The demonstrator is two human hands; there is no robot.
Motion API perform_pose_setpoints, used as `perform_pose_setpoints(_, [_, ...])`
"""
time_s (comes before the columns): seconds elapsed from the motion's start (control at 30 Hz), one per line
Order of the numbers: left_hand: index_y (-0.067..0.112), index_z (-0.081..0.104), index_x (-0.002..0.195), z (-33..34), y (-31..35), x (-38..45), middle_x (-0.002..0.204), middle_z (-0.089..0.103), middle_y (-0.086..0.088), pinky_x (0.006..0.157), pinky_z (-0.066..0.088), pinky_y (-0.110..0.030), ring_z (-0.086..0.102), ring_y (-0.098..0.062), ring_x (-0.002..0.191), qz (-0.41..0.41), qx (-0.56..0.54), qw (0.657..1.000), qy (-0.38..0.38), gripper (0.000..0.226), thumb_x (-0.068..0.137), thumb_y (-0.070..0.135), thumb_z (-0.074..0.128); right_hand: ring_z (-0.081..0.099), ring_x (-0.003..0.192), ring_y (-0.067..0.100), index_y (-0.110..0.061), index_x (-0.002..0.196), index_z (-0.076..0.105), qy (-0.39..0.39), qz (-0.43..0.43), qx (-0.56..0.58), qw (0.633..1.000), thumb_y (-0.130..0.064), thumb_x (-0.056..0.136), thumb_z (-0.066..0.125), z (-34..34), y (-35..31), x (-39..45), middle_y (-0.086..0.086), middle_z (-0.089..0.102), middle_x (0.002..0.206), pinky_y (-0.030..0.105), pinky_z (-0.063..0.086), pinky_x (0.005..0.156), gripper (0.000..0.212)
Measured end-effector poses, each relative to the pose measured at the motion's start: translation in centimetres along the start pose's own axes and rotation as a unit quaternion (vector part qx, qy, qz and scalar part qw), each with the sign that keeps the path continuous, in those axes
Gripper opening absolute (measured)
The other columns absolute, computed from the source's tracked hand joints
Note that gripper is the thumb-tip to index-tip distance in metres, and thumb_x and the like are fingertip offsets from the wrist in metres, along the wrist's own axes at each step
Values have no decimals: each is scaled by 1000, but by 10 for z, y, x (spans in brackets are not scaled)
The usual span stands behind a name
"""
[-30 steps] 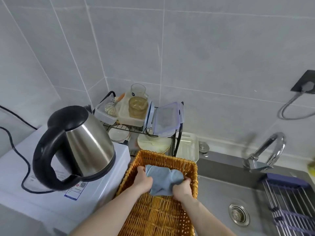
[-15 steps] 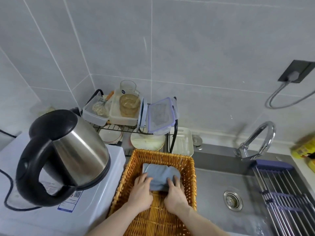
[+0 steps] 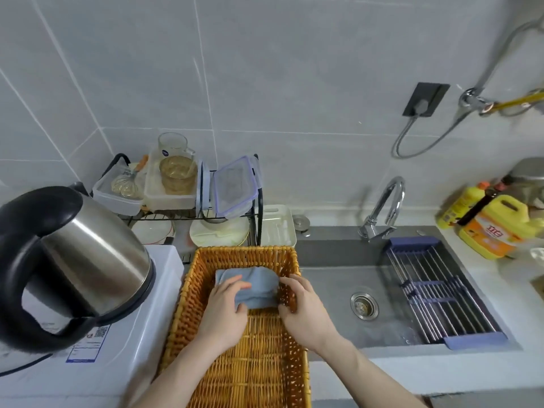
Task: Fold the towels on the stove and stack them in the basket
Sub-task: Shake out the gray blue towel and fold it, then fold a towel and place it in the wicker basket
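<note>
The folded blue towel (image 3: 256, 285) lies at the far end of the basket (image 3: 250, 360), under and between the fingers of both hands. The left hand (image 3: 225, 309) rests on its left part, fingers curled over the cloth and thumb at its near edge; the right hand (image 3: 303, 309) curls round its right edge, against the basket's right wall. The basket holds only this towel; bare weave runs nearward from the wrists. A kettle (image 3: 73, 260) stands left of the fingers, the sink (image 3: 332, 290) right.
</note>
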State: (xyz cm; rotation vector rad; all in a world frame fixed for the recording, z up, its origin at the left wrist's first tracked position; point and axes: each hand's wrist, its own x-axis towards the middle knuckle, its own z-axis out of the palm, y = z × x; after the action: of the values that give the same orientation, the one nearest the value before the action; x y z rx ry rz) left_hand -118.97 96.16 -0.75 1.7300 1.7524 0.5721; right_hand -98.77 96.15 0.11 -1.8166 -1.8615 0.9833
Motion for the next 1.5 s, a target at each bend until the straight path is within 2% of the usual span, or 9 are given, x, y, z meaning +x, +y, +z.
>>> perform_pose_setpoints(0.07, [35, 58, 130, 1, 28, -6, 151, 37, 20, 118, 21, -23, 28, -4, 144, 47, -7, 999, -15, 39, 99, 12, 55, 43, 139, 8, -29, 147, 45, 40, 7, 15, 999, -21, 93, 61, -21, 13, -25, -13, 35, 154, 13, 33, 109, 57])
perform_pose_setpoints(0.17, [41, 58, 124, 9, 78, -13, 149, 36, 25, 120, 26, -29, 28, -1, 142, 127, -6, 991, -36, 35, 100, 16, 55, 41, 138, 4, -32, 145, 47, 99, 35, 41, 994, -23, 92, 63, -57, 39, -68, -16, 35, 152, 25, 41, 112, 57])
perform_pose_setpoints(0.3, [40, 60, 121, 35, 150, -30, 145, 42, 23, 117, 21, -24, 32, -2, 138, 220, -7, 974, -54, 34, 98, 16, 57, 41, 136, 0, -38, 140, 50, 174, 76, 82, 978, -24, 88, 64, -104, 76, -139, -22, 37, 149, 35, 42, 114, 56])
perform_pose_setpoints(0.63, [39, 55, 128, 148, 298, -163, 142, 46, 24, 114, 38, -38, 40, -2, 135, 368, -46, 912, -174, 44, 93, 14, 60, 39, 135, -4, -49, 139, 45, 323, 197, 117, 918, -34, 91, 62, -179, 175, -379, -32, 37, 144, 34, 41, 114, 53])
perform_pose_setpoints(0.73, [40, 56, 125, 184, 328, -210, 141, 46, 25, 114, 36, -35, 41, -1, 133, 399, -50, 893, -202, 42, 92, 15, 61, 41, 133, -5, -47, 139, 46, 357, 227, 124, 897, -33, 93, 63, -186, 204, -450, -31, 39, 143, 33, 41, 114, 51])
perform_pose_setpoints(1.03, [37, 60, 121, 287, 409, -331, 141, 48, 19, 114, 34, -31, 43, -5, 135, 502, -39, 804, -316, 41, 89, 14, 69, 47, 129, 1, -45, 136, 50, 466, 314, 149, 814, -25, 92, 66, -194, 264, -626, -28, 46, 139, 28, 44, 105, 51])
perform_pose_setpoints(1.17, [37, 60, 122, 333, 453, -370, 142, 48, 21, 112, 37, -30, 43, -3, 135, 533, -29, 762, -366, 40, 89, 16, 69, 46, 129, -1, -45, 136, 51, 518, 344, 168, 765, -27, 92, 67, -200, 287, -684, -29, 46, 137, 31, 43, 110, 50])
perform_pose_setpoints(1.3, [38, 60, 121, 384, 495, -409, 143, 47, 22, 111, 30, -23, 42, -3, 136, 563, -17, 723, -401, 38, 90, 19, 69, 44, 131, -2, -43, 138, 49, 552, 372, 176, 725, -27, 94, 64, -210, 309, -734, -28, 45, 138, 31, 42, 112, 50])
perform_pose_setpoints(1.5, [41, 58, 122, 467, 559, -465, 145, 46, 22, 109, 32, -23, 43, -4, 135, 577, -22, 671, -465, 38, 91, 20, 66, 45, 128, -4, -46, 135, 51, 579, 426, 166, 675, -25, 93, 65, -235, 351, -802, -33, 45, 132, 26, 42, 108, 49])
